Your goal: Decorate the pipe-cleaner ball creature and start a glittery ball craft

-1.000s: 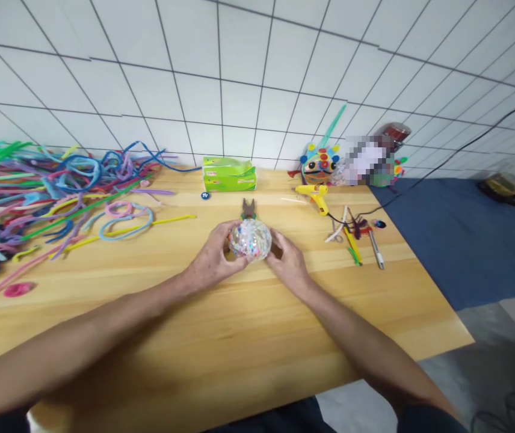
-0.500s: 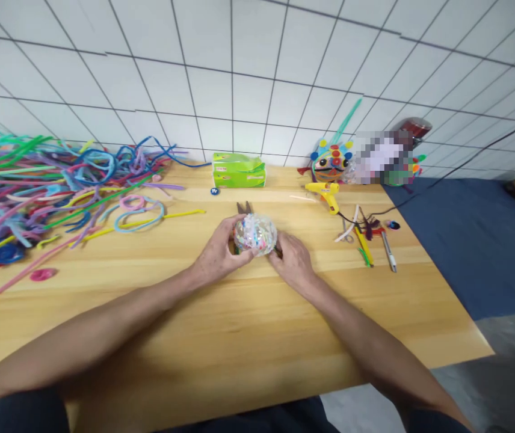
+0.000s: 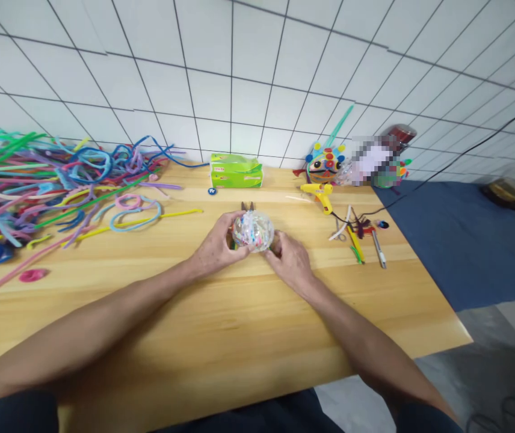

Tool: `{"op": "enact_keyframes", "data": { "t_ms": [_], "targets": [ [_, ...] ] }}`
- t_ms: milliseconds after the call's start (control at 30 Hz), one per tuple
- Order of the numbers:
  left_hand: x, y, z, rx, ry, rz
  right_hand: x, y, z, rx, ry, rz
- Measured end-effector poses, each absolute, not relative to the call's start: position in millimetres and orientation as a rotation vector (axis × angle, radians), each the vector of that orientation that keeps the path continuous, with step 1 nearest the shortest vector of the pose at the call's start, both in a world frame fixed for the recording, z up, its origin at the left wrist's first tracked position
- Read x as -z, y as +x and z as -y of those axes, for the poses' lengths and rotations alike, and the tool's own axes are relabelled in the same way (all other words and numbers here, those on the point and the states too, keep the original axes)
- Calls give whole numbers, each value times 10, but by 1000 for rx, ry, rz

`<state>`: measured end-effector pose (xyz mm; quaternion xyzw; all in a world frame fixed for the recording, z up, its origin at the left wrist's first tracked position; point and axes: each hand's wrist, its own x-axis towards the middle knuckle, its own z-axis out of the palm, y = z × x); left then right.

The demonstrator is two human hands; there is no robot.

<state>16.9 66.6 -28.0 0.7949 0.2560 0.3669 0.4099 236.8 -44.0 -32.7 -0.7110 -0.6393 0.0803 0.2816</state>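
Observation:
A clear rounded container (image 3: 257, 231) with small multicoloured bits in it is held up over the middle of the table. My left hand (image 3: 219, 243) is closed round its left side, thumb across the near edge. At its lower right, my right hand (image 3: 291, 258) is closed with curled fingers against the edge; its fingertips are partly hidden. The dark tips of a tool like pliers (image 3: 248, 206) show just behind the container, the rest being covered. Something colourful shows under the container by my left fingers, too hidden to name.
A heap of coloured pipe cleaners (image 3: 81, 174) covers the left side. Along the wall stand a green tissue pack (image 3: 236, 171) and a decorated animal-like head (image 3: 325, 162). A yellow glue gun (image 3: 319, 195) with a black cord, a marker (image 3: 379, 249) and a blue button (image 3: 212, 191) lie on the table (image 3: 221, 337).
The view has shifted slightly, so things on the right appear further left. Both hands stay at the container, which has tilted or turned a little.

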Motion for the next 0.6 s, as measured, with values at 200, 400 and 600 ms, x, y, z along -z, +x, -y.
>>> {"op": "enact_keyframes", "data": {
  "t_ms": [200,400,600],
  "targets": [
    [343,173,-655,-971,2074,-568,206,3188,279,-269,-1765,1094],
    [374,244,-647,-937,2035,-607,135,3974,-85,91,-2004,1078],
    [340,208,-641,-968,2131,-597,244,4129,-392,150,-2163,1284]
  ]
}}
